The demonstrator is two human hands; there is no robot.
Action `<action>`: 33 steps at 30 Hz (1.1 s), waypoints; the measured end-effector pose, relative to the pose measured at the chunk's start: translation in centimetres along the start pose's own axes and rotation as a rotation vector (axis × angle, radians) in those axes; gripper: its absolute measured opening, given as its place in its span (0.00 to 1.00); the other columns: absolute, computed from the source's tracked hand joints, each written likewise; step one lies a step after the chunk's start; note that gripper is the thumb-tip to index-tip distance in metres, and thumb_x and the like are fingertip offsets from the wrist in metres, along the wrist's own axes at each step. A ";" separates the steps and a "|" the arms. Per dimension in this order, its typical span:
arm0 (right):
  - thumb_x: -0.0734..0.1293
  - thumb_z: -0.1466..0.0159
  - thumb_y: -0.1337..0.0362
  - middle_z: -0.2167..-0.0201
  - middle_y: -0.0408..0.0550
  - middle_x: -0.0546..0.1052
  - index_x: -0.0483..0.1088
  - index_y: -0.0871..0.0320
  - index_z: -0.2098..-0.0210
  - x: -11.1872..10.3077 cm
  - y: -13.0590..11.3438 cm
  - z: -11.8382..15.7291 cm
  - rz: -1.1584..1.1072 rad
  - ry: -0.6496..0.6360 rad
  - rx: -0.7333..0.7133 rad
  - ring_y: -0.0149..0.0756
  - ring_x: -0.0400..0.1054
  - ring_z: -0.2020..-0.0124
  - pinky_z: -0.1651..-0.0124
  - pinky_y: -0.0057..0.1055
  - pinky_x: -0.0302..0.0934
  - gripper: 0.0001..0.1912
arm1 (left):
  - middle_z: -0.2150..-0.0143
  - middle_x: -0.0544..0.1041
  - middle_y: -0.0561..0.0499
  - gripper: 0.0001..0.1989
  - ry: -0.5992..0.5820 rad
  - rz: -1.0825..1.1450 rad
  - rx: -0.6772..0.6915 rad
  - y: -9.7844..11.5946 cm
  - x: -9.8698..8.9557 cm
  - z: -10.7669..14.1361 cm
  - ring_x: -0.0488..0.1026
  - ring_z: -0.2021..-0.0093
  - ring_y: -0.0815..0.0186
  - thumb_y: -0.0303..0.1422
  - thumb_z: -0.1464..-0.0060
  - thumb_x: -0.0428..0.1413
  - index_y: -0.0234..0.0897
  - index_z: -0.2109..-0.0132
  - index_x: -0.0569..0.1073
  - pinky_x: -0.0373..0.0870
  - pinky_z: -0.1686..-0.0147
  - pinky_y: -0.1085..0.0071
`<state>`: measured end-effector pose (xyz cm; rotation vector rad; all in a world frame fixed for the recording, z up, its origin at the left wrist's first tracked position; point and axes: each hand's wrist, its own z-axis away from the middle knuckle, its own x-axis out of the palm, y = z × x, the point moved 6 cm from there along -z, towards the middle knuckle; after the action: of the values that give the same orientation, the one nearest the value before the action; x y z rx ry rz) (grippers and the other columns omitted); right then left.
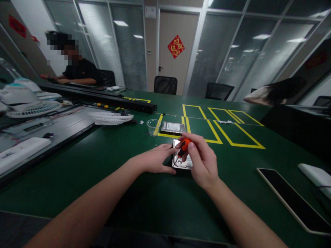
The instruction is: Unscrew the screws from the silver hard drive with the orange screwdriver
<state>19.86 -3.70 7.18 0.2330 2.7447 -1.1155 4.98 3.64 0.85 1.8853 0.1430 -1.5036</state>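
A silver hard drive [185,164] lies on the green table in front of me. My left hand [156,159] grips its left side, thumb at the near corner and fingers at the far edge. Closed around an orange and black screwdriver [184,145], my right hand [205,162] holds the tool tilted over the drive. The shaft points down at the drive's left part; whether its tip sits in a screw I cannot tell. Just beyond is a second hard drive [172,127] with a white label. A clear plastic cup [153,127] stands left of that one.
Yellow tape outlines [243,145] mark the green table [116,213]. A phone [289,198] and a white device [317,177] lie at right. White fan parts [111,117], a long black bar [116,100] and a flat metal panel [59,125] occupy the left. Two people sit farther off.
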 end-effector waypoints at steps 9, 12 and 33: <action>0.62 0.21 0.62 0.46 0.51 0.78 0.73 0.48 0.37 0.1 0.0 -0.2 -0.018 0.003 0.006 0.38 0.77 0.58 0.58 0.38 0.77 0.16 | 0.22 0.62 0.41 0.42 -0.029 -0.011 -0.045 0.2 -0.1 0.2 0.54 0.21 0.39 0.52 0.43 0.69 0.44 0.27 0.67 0.58 0.25 0.43; 0.63 0.22 0.63 0.47 0.52 0.78 0.72 0.50 0.38 0.1 -0.1 -0.2 -0.025 0.009 0.002 0.41 0.78 0.54 0.55 0.40 0.78 0.15 | 0.21 0.61 0.42 0.45 -0.025 -0.011 -0.044 0.0 -0.1 0.1 0.54 0.21 0.40 0.52 0.43 0.69 0.46 0.25 0.64 0.58 0.25 0.43; 0.69 0.25 0.65 0.54 0.47 0.79 0.71 0.50 0.45 0.3 -0.2 -0.2 -0.065 0.007 0.008 0.37 0.79 0.57 0.57 0.35 0.77 0.10 | 0.23 0.64 0.42 0.48 0.011 0.007 -0.013 -0.3 0.2 0.0 0.59 0.24 0.39 0.51 0.44 0.70 0.49 0.23 0.61 0.61 0.27 0.44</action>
<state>19.50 -3.71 7.41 0.1500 2.7737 -1.1436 4.91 3.78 0.55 1.8825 0.1514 -1.4843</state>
